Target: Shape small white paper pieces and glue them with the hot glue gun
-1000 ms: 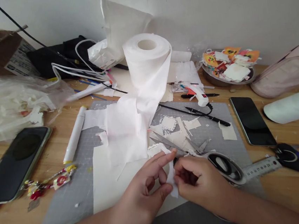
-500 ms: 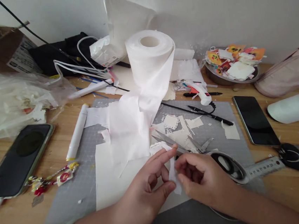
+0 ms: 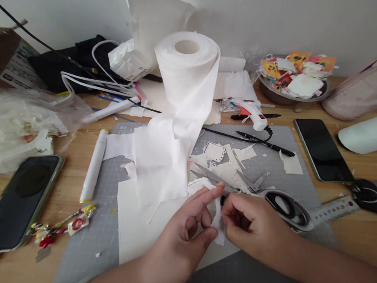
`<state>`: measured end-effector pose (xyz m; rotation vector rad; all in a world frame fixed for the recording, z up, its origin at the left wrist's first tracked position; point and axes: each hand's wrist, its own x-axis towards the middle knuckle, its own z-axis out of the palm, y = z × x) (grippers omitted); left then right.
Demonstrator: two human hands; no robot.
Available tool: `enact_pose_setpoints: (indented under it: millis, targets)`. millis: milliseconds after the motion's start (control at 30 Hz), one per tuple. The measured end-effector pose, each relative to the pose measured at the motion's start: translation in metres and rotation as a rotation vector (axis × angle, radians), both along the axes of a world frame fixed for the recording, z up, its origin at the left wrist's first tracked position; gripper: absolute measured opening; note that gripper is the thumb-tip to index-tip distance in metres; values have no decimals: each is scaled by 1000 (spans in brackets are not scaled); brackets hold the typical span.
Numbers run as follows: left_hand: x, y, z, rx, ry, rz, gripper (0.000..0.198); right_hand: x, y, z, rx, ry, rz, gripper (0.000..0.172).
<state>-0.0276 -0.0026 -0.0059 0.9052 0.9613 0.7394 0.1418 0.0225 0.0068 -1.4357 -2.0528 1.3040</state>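
Between my hands is a small strip of thin white tissue [image 3: 220,232]. My left hand [image 3: 197,229] pinches the strip, with the index finger stretched along its upper end and the thumb near its lower part. My right hand [image 3: 246,222] has its fingertips pressed together at the strip's right edge. A large roll of white tissue [image 3: 182,79] stands upright beyond, its loose end [image 3: 160,162] draped over the cream paper sheet [image 3: 137,231]. Grey-handled scissors [image 3: 290,207] lie open beside and partly behind my right hand.
A grey cutting mat [image 3: 85,249] carries paper scraps [image 3: 226,173], black pens [image 3: 265,143] and a white marker [image 3: 94,166]. A hot glue gun [image 3: 255,115] sits behind. Phones [image 3: 24,202] lie at both sides; a metal bowl [image 3: 277,93] and steel ruler [image 3: 333,211] are at right.
The left thumb has shifted slightly left and up along the tissue strip. The strip now bends a little more between my hands. The view has shifted slightly.
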Motion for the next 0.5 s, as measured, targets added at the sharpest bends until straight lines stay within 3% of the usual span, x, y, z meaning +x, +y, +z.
enact_pose_setpoints:
  millis: [333,500]
  targets:
    - [-4,-1,-1,85,15,23,54,0,1,-1,-40,38,-125,12]
    - [-5,-1,0,112,-10,74,54,4,-1,-2,-46,121,-51,13]
